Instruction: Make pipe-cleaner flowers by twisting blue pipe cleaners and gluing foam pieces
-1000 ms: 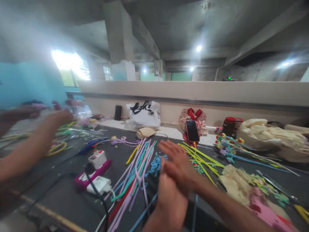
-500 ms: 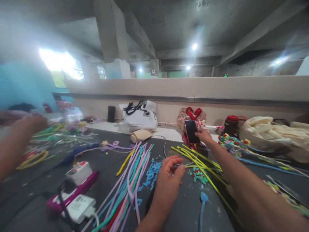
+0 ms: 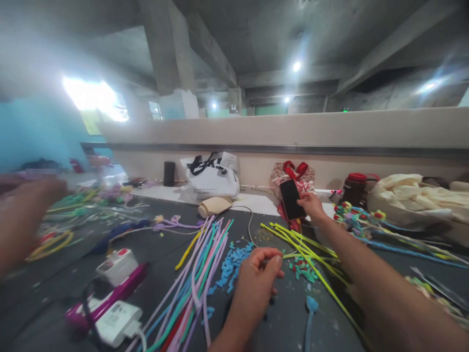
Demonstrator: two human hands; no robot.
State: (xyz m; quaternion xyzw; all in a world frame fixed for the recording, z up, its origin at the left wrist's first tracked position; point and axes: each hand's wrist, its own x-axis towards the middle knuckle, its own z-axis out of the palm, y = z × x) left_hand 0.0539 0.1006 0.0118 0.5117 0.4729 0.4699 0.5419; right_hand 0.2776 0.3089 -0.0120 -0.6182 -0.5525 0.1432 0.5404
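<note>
My right hand [image 3: 312,205] is closed on the edge of a black smartphone [image 3: 291,199], which is held tilted above the far part of the dark table. My left hand [image 3: 256,276] hovers lower, near the middle, its fingers loosely curled with a gap before the thumb. Nothing shows in it. Just left of it lie short blue fuzzy pieces [image 3: 234,264] and a bundle of long pastel pipe cleaners [image 3: 196,278]. To its right are yellow pipe cleaners [image 3: 304,244], a small pile of green and red bits [image 3: 305,270] and a blue-tipped stem [image 3: 310,308].
A purple power strip [image 3: 135,281] with white plugs lies at left. Another person's arm [image 3: 27,208] reaches in there. Behind stand a white bag [image 3: 212,178], a patterned bag [image 3: 276,171] and a dark bottle [image 3: 353,188]. Fuzzy flowers [image 3: 353,215] lie at right.
My right hand still holds the phone, now tilted slightly more. My left hand has shifted slightly right and down, thumb and fingers a little closer. The view has shifted a little.
</note>
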